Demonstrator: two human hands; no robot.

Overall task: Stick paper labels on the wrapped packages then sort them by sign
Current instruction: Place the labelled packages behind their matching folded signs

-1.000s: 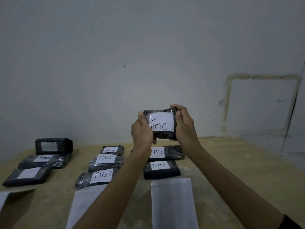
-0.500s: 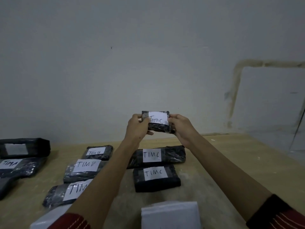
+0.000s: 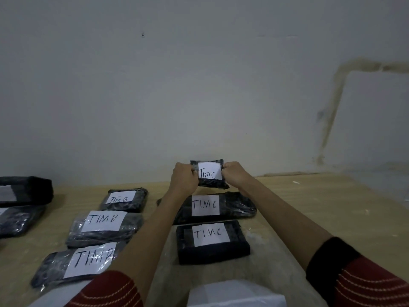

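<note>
Both hands clutch a small wrapped package (image 3: 213, 185) labelled "TIMC" over the far side of a wooden table (image 3: 309, 207) — left hand (image 3: 184, 180) at its 9 o'clock edge, right hand (image 3: 235, 175) at 3 o'clock. Two more TIMC packages (image 3: 239, 207) lie at its 6 o'clock, three TIMB packages (image 3: 99, 235) at 8 o'clock.

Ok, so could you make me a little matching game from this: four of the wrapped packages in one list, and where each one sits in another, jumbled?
Things
1. held package
2. nearest TIM B package
3. nearest TIM C package
4. far-left back package

Places
a. partly hidden behind the red left sleeve
b. gripped by left hand and right hand
c. cut off by the picture's left edge
d. between left forearm and right forearm

Pairs: 1-b, 2-a, 3-d, 4-c
</note>
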